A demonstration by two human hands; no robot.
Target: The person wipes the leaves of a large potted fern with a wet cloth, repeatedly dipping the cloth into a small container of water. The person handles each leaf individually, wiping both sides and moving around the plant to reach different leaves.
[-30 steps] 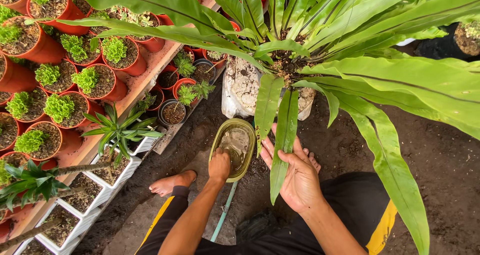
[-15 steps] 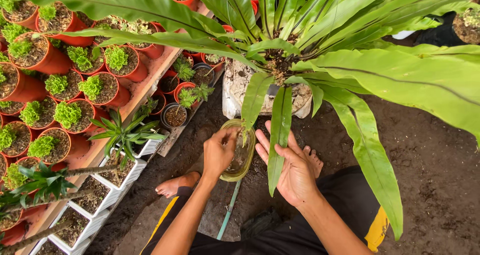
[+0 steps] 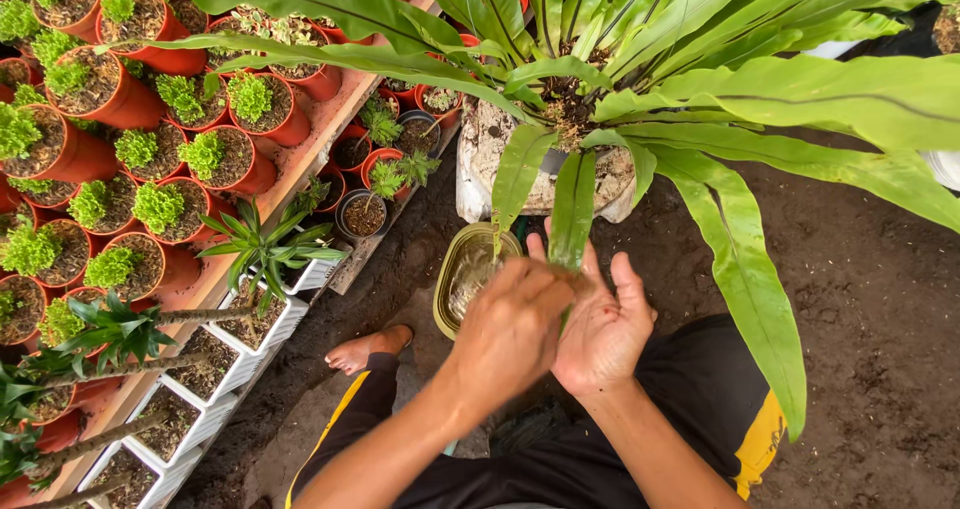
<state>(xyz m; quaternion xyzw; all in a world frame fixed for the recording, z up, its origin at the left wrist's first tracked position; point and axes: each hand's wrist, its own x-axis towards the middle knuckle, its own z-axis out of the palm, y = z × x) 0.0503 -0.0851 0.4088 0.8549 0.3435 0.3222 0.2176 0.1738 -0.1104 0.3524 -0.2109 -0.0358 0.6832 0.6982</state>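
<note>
Head view: left hand (image 3: pixel 515 334) pinches a frond (image 3: pixel 573 214) against the flat, spread right hand (image 3: pixel 603 329); bowl (image 3: pixel 452 269) at nine o'clock. Best wipe gently.

The scene is seen through a single head-worn camera, pointed steeply down over the person's own arms and lap. The left hand (image 3: pixel 512 329) and right hand (image 3: pixel 603 324) are held close below the lens, near the middle of the frame, with the fern (image 3: pixel 640 79) spread just ahead of them across the top. The shelf (image 3: pixel 300 159) of pots is taken in along the left edge, and bare soil (image 3: pixel 880 289) on the right. No second view is supplied.
</note>
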